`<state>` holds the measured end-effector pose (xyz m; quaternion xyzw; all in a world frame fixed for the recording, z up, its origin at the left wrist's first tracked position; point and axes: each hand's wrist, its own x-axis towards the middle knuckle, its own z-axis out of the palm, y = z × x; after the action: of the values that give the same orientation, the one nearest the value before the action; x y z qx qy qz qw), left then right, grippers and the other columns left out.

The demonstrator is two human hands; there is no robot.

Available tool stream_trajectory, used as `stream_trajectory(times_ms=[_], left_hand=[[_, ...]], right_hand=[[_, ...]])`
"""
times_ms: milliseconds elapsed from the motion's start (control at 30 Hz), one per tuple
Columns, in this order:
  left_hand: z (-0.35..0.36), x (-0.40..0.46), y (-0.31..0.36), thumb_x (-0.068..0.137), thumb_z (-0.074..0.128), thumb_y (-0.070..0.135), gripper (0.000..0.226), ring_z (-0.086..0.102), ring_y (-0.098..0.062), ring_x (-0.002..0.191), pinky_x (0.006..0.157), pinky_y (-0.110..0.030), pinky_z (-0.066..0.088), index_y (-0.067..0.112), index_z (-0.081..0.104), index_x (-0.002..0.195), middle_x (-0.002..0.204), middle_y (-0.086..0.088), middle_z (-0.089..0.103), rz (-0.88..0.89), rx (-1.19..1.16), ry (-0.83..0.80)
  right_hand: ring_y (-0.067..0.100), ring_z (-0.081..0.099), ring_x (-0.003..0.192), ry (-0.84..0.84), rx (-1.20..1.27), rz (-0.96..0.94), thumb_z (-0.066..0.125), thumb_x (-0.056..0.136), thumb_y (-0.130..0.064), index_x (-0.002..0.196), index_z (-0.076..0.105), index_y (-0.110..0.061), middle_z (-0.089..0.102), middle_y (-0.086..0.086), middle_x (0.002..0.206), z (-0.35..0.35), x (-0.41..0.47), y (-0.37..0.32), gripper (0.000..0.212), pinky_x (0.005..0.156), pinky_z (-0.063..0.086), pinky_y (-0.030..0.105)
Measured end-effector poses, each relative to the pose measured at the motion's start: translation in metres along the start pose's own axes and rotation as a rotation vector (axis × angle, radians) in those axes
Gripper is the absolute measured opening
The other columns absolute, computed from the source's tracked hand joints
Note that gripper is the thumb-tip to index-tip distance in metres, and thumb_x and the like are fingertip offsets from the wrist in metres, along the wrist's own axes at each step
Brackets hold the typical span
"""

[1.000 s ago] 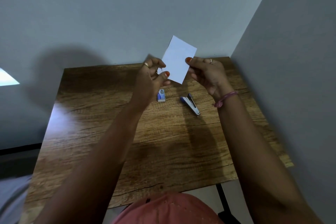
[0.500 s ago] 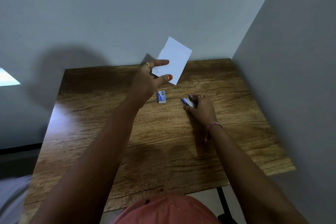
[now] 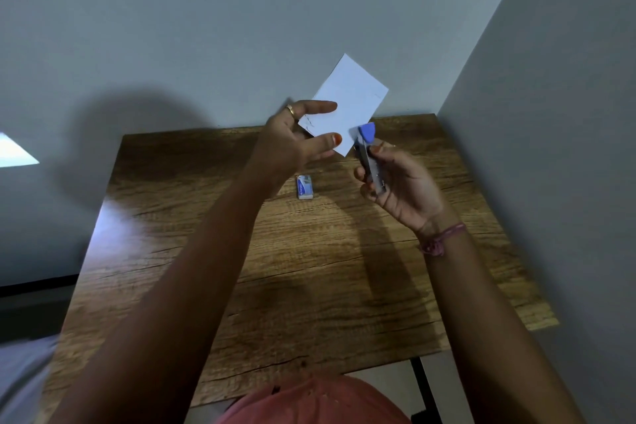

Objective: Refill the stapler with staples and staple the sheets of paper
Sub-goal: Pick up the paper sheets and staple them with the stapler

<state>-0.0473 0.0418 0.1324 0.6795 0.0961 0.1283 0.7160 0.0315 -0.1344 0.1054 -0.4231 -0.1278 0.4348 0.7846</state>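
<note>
White paper (image 3: 345, 103) in left hand (image 3: 292, 144), stapler (image 3: 367, 155) in right hand (image 3: 402, 189).

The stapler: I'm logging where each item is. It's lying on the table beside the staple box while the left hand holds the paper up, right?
Not quite. The head view shows the stapler lifted off the table, held in the right hand. The staple box does lie on the table, and the left hand holds the paper up.
</note>
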Motion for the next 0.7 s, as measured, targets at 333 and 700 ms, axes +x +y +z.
stream_trajectory(times_ms=[333,700], left_hand=[[0.002,-0.003,0.010,0.076,0.074,0.015,0.040,0.057,-0.057,0.097,0.082,-0.045,0.058,0.026,0.065,0.113,0.107,-0.042,0.056,0.051,0.183,-0.125],[0.007,-0.009,0.014,0.074,0.074,0.023,0.044,0.056,-0.058,0.092,0.079,-0.068,0.049,0.033,0.062,0.116,0.105,-0.038,0.060,0.111,0.275,-0.128]], right_hand=[[0.010,0.051,0.061,0.075,-0.269,-0.034,0.061,0.081,-0.042,0.103,0.059,-0.013,0.058,-0.002,0.073,0.015,-0.009,-0.010,0.037,0.045,0.038,0.019],[0.013,0.060,0.065,0.151,-0.349,-0.004,0.066,0.075,-0.037,0.092,0.064,-0.010,0.068,0.008,0.076,0.017,-0.012,-0.009,0.032,0.058,0.050,0.023]])
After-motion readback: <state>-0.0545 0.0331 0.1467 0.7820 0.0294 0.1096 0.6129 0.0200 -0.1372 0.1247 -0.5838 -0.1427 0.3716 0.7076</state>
